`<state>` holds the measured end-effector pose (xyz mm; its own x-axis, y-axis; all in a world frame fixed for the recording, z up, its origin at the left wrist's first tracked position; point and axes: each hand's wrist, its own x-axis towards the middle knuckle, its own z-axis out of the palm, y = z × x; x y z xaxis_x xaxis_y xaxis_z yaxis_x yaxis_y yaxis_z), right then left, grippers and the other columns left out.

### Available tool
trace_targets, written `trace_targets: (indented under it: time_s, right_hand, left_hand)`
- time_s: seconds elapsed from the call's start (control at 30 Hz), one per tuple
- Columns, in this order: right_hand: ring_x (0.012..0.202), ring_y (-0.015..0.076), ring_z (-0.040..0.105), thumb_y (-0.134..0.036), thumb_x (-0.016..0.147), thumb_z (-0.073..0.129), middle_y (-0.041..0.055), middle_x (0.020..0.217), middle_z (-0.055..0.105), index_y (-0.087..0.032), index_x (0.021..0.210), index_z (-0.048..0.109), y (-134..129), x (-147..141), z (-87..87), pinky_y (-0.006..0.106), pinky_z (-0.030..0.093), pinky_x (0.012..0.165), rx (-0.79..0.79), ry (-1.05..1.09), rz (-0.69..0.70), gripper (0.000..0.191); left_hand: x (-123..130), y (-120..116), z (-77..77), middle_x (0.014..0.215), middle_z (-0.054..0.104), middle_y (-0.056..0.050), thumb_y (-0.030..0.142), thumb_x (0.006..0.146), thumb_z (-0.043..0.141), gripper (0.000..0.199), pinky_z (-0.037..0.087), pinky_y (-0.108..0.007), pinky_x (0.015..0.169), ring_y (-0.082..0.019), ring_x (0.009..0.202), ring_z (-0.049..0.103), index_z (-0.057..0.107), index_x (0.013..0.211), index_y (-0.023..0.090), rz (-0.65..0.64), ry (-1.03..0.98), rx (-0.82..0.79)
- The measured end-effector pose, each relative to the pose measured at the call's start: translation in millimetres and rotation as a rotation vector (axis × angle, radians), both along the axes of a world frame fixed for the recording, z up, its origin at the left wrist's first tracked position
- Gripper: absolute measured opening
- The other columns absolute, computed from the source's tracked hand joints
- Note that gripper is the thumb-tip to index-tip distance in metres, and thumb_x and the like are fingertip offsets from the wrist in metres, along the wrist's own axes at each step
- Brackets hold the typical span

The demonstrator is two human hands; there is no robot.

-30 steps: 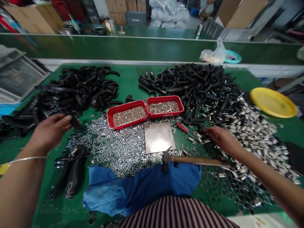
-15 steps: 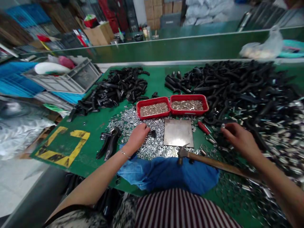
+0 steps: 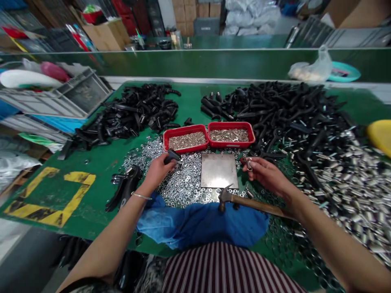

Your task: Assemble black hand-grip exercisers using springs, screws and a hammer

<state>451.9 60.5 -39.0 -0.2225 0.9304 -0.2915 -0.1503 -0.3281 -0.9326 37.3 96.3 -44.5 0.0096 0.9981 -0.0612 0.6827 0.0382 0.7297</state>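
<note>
My left hand [image 3: 159, 171] is closed around a black plastic part [image 3: 172, 155] above a spread of small metal nuts [image 3: 186, 179]. My right hand [image 3: 264, 173] pinches a small shiny metal ring [image 3: 249, 164] to the right of a flat steel plate [image 3: 219, 171]. A red screwdriver handle [image 3: 243, 160] shows by those fingertips, the rest hidden by the hand. Below the plate lies a claw hammer [image 3: 253, 202], its head on a blue cloth [image 3: 207, 224]. Two black handle-shaped parts [image 3: 126, 187] rest by my left wrist.
Two red trays [image 3: 185, 129] of small metal pieces stand behind the plate. Black parts are heaped at back left [image 3: 134, 108] and back right [image 3: 275, 101]. Metal sleeves [image 3: 348, 187] pile up on the right. A grey crate [image 3: 82, 93] stands beyond the table's left edge.
My right hand has come left from the metal pile toward the plate, with the ring in its fingers. The left hand has lifted the black part, which now shows more fully. The view has shifted right.
</note>
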Motion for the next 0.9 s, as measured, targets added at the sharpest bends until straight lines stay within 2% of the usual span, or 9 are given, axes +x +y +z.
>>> trace_targets:
  time_s: [0.1, 0.17, 0.33, 0.43, 0.57, 0.67, 0.77, 0.9]
  right_hand:
    - [0.066, 0.0119, 0.056, -0.042, 0.085, 0.075, 0.0035, 0.091, 0.070, -0.022, 0.104, 0.066, 1.4, -11.9, -7.0, 0.028, 0.049, 0.062, -0.017, -0.010, -0.017, 0.029]
    - [0.067, 0.0122, 0.056, -0.041, 0.086, 0.075, 0.0020, 0.088, 0.067, -0.022, 0.106, 0.066, 1.9, -25.4, -5.9, 0.028, 0.047, 0.063, -0.007, -0.036, -0.016, 0.028]
    - [0.061, 0.0124, 0.054, -0.044, 0.086, 0.075, -0.0019, 0.076, 0.061, -0.022, 0.107, 0.064, 0.3, -72.9, 13.3, 0.028, 0.044, 0.059, 0.037, -0.017, 0.119, 0.032]
    - [0.059, 0.0119, 0.054, -0.044, 0.085, 0.075, -0.0029, 0.074, 0.061, -0.023, 0.102, 0.061, -1.2, -94.1, 15.5, 0.027, 0.043, 0.058, 0.013, 0.068, 0.177, 0.031]
    - [0.058, 0.0099, 0.050, -0.042, 0.085, 0.077, -0.0025, 0.074, 0.061, -0.021, 0.097, 0.060, -6.6, -103.2, 5.1, 0.025, 0.043, 0.056, -0.054, 0.132, 0.116, 0.030]
    - [0.059, 0.0090, 0.048, -0.042, 0.082, 0.079, -0.0029, 0.074, 0.060, -0.020, 0.096, 0.061, -10.6, -102.5, 2.7, 0.024, 0.044, 0.057, -0.090, 0.176, 0.049, 0.032]
    - [0.058, 0.0092, 0.049, -0.042, 0.081, 0.080, -0.0033, 0.072, 0.059, -0.020, 0.095, 0.060, -11.3, -101.5, 9.5, 0.025, 0.045, 0.056, -0.080, 0.197, 0.066, 0.033]
    - [0.054, 0.0091, 0.048, -0.042, 0.079, 0.082, -0.0050, 0.067, 0.056, -0.021, 0.089, 0.059, -8.6, -103.0, 21.1, 0.024, 0.045, 0.051, -0.057, 0.222, 0.103, 0.033]
  left_hand:
    - [8.6, -5.4, 1.4, 0.096, 0.075, -0.007, 0.041, 0.083, 0.072, 0.041, 0.055, -0.035, 0.083, -0.019, 0.077, 0.072, 0.067, 0.113, 0.015, 0.023, -0.521, -0.115]
    - [22.7, -11.5, 0.3, 0.099, 0.074, -0.007, 0.039, 0.081, 0.075, 0.040, 0.055, -0.034, 0.085, -0.017, 0.078, 0.073, 0.069, 0.114, 0.016, 0.002, -0.726, -0.163]
    - [74.7, -27.9, -3.8, 0.083, 0.074, -0.004, 0.037, 0.081, 0.078, 0.034, 0.057, -0.033, 0.076, -0.017, 0.070, 0.072, 0.067, 0.106, 0.017, -0.070, -0.873, -0.226]
    - [97.4, -31.5, -5.8, 0.078, 0.073, -0.004, 0.039, 0.081, 0.078, 0.037, 0.058, -0.034, 0.071, -0.018, 0.069, 0.071, 0.062, 0.106, 0.018, -0.083, -1.003, -0.236]
    - [104.1, -27.2, -9.2, 0.067, 0.069, -0.001, 0.036, 0.082, 0.076, 0.035, 0.059, -0.033, 0.071, -0.019, 0.071, 0.071, 0.063, 0.109, 0.017, -0.066, -1.020, -0.178]
    - [101.0, -25.8, -9.1, 0.070, 0.071, -0.002, 0.036, 0.082, 0.075, 0.033, 0.058, -0.033, 0.077, -0.020, 0.079, 0.073, 0.065, 0.107, 0.016, -0.059, -0.974, -0.158]
    - [101.3, -29.7, -6.7, 0.078, 0.074, -0.005, 0.037, 0.080, 0.078, 0.039, 0.057, -0.034, 0.082, -0.021, 0.083, 0.074, 0.065, 0.110, 0.016, -0.062, -0.912, -0.169]
    - [107.7, -37.9, -2.2, 0.078, 0.076, -0.005, 0.042, 0.081, 0.077, 0.039, 0.056, -0.035, 0.079, -0.020, 0.075, 0.073, 0.068, 0.110, 0.016, -0.067, -0.842, -0.199]
